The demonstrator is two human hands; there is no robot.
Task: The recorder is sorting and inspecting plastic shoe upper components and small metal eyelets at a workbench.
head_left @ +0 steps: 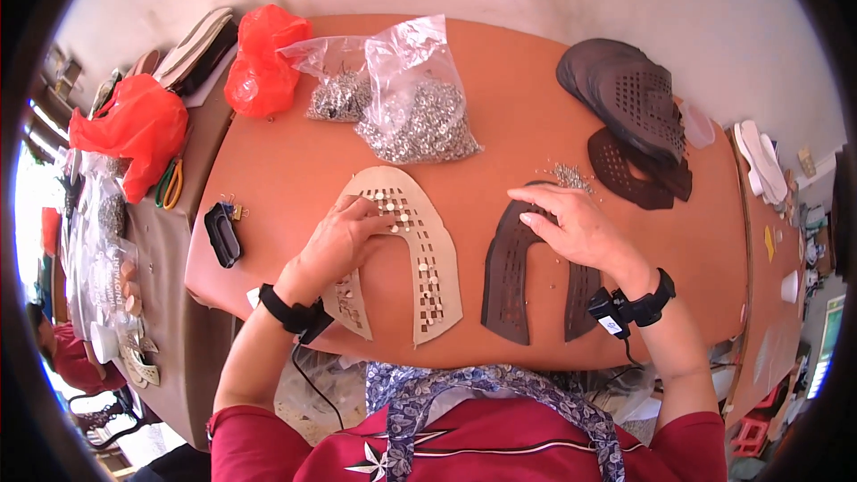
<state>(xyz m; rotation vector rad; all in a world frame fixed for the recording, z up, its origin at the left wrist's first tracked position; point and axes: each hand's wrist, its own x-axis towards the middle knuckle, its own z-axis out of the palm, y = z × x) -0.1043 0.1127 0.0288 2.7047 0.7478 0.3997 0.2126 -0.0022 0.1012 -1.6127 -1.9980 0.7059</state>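
A beige U-shaped shoe upper piece, punched with rows of slots, lies flat left of centre. Pale round studs sit in some of its slots, and brown squares fill part of its right leg. My left hand bends over its upper left part, fingertips close together among the studs; what they pinch is hidden. To the right lies a dark brown U-shaped upper piece with similar slots. Over its top curve, my right hand holds its thumb and forefinger apart, with nothing visible between them. Beside its fingers is a small heap of metal studs.
Clear bags of metal fittings stand at the back beside a red plastic bag. Dark perforated uppers are stacked at the back right. A black case lies at the left edge. Black bands with cables circle both my wrists.
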